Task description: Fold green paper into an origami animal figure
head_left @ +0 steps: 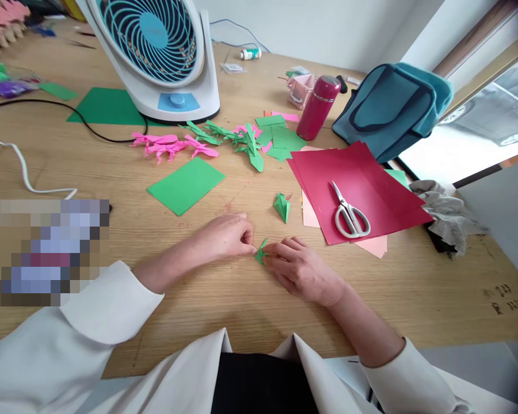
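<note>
Green paper (259, 255) sits pinched by my left hand (229, 236) and my right hand (301, 270), just below the frame's centre

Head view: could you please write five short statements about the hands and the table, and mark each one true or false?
1. The right hand holds a small green folded paper. True.
2. The left hand grips the scissors. False: its fingers are at the small green folded paper.
3. The scissors lie on red paper. True.
4. The fan stands to the right of the teal bag. False: it stands to the left.
5. The scissors have black handles. False: they are white.
</note>
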### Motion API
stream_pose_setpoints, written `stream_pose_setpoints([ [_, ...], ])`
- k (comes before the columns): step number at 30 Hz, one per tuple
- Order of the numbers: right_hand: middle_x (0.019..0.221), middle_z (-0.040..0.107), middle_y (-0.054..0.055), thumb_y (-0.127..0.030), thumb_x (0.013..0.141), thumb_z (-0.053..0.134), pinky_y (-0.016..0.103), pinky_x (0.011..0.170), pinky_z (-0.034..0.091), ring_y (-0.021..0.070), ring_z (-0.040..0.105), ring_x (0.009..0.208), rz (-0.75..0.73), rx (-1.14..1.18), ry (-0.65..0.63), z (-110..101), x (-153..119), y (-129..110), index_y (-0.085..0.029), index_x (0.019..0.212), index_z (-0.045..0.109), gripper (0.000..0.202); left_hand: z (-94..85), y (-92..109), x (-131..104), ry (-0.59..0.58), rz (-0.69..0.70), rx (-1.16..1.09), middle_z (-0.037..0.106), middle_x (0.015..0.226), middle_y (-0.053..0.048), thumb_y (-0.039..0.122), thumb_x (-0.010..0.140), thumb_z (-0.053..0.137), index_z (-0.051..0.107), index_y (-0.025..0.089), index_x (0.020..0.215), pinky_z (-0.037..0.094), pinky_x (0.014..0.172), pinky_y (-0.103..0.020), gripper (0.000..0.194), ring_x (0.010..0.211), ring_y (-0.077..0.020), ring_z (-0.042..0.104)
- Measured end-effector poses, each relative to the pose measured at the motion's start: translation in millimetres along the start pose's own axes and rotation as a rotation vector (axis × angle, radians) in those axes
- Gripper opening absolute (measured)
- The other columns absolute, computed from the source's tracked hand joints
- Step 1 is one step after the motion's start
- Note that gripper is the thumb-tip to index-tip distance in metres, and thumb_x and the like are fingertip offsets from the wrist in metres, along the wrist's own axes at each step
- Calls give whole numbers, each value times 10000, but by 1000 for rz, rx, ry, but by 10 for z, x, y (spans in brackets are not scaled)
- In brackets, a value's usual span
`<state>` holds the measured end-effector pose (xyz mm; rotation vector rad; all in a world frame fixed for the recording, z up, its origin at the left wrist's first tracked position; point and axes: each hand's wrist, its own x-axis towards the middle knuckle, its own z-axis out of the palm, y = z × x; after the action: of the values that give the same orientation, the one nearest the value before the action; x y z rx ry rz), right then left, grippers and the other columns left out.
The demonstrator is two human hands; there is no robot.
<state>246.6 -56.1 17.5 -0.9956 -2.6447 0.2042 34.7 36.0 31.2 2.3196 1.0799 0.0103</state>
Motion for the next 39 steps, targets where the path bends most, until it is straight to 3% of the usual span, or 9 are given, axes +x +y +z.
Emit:
stream_pose_setpoints([
  [4, 1252, 656, 123, -155, 976, 472, 384, 794, 434, 210, 548, 884, -22, -41, 16, 8, 10, -9, -144, 989, 650, 179, 25, -2, -5, 26, 13, 34, 621, 837, 1, 319, 756, 694, 637, 196, 673, 365, 618, -270, 159, 685, -138, 572],
  [10, 1203, 693, 107, -161, 982, 469, 383, 789, 433, 211, 551, 870, -21, -26, 38, 26, 16, -30, -149, 992, 653, 184, -1, 145, -77, 73, -19, 104, 675, 826, -12, 261, 764, 691, 655, 191, 698, 364, 653, -280, 102, 760, -173, 607],
  [16, 1214, 687, 113, -153, 971, 493, 385, 793, 432, 213, 557, 890, -6, 9, 48, 19, -4, -42, -154, 1006, 657, 168, 10, 198, -25, 2, -79, 103, 686, 681, 1, 264, 753, 673, 661, 209, 649, 314, 561, -279, 118, 627, -170, 590],
  [20, 1178, 697, 108, -153, 975, 492, 376, 790, 428, 209, 563, 890, 12, 23, 40, -1, -9, -52, -159, 1001, 663, 173, 39, 206, -28, 1, -76, 129, 701, 717, -10, 240, 767, 639, 674, 208, 672, 307, 548, -270, 106, 636, -168, 600],
  [26, 1204, 690, 99, -155, 971, 508, 368, 810, 436, 198, 571, 904, 11, 34, 51, -6, -13, -47, -164, 1007, 663, 159, 58, 257, -176, 77, 2, 102, 692, 794, -8, 169, 819, 612, 663, 193, 722, 376, 645, -269, 112, 698, -158, 612],
  [31, 1106, 699, 100, -168, 976, 512, 362, 803, 436, 193, 562, 882, 17, 16, 53, 21, -23, -29, -166, 972, 662, 149, 123, 281, -245, 140, 111, 196, 690, 826, -13, 124, 846, 579, 644, 188, 770, 386, 700, -292, 119, 779, -172, 620],
  [39, 1190, 687, 104, -187, 980, 511, 371, 817, 443, 202, 566, 909, 12, 13, 54, 40, -37, -20, -165, 1003, 666, 158, 348, 278, -402, 388, 257, 471, 636, 797, -52, 163, 936, 553, 664, 179, 850, 396, 749, -358, 141, 807, -215, 564],
])
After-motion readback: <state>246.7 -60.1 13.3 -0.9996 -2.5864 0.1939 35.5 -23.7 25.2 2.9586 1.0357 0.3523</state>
